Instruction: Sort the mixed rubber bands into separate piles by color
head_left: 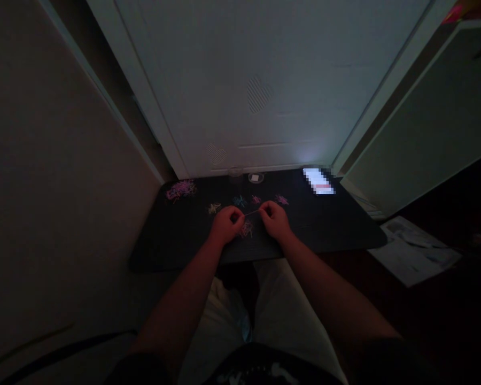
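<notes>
Dark bench (332, 222), left to right: a pink-purple heap (181, 190) at the far left corner; a pale pile (214, 208); the left hand (226, 223), pinching a thin strand (251, 212) held straight over mid-bench; a teal pile (239, 201); a mixed pile (247, 230) nearer the front edge; the right hand (275, 218), apart from the left, pinching the other end; a purple pile (282, 199); a lit screen (318, 182) at the far right corner.

The view is dim and soft, a pixelated screen (319, 181) glaring at right.
</notes>
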Demonstrator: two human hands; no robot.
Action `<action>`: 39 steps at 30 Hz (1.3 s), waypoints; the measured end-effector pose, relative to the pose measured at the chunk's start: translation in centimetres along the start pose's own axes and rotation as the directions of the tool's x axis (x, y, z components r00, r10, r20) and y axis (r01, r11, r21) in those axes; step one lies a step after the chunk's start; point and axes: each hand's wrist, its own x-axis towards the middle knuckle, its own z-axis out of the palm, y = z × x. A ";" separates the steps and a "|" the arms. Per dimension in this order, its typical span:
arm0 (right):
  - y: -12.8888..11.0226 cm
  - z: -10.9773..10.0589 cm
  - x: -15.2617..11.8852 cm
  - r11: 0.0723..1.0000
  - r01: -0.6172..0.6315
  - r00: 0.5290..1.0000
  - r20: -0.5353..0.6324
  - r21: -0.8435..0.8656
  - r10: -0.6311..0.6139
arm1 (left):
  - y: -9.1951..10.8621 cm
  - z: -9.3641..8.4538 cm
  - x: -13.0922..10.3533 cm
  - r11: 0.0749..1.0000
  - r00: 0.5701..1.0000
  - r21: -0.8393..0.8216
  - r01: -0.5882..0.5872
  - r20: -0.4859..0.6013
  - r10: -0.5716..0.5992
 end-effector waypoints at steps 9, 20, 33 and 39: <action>-0.2 -0.1 0.0 1.000 -0.001 1.000 -0.005 0.000 0.001 | -0.2 0.1 0.0 1.000 1.000 0.005 -0.003 0.006 0.003; 0.0 0.0 0.1 0.999 -0.019 1.000 -0.005 0.041 0.019 | 0.1 -0.1 0.0 1.000 1.000 0.003 -0.003 0.018 0.003; 0.6 0.1 0.2 0.999 -0.038 0.999 -0.011 0.026 0.038 | -0.2 0.1 0.0 1.000 1.000 0.013 0.006 -0.017 -0.006; 0.5 0.6 -0.1 0.998 0.044 0.988 0.150 -0.048 -0.037 | -0.2 0.2 0.1 0.999 0.998 0.026 -0.043 0.046 0.042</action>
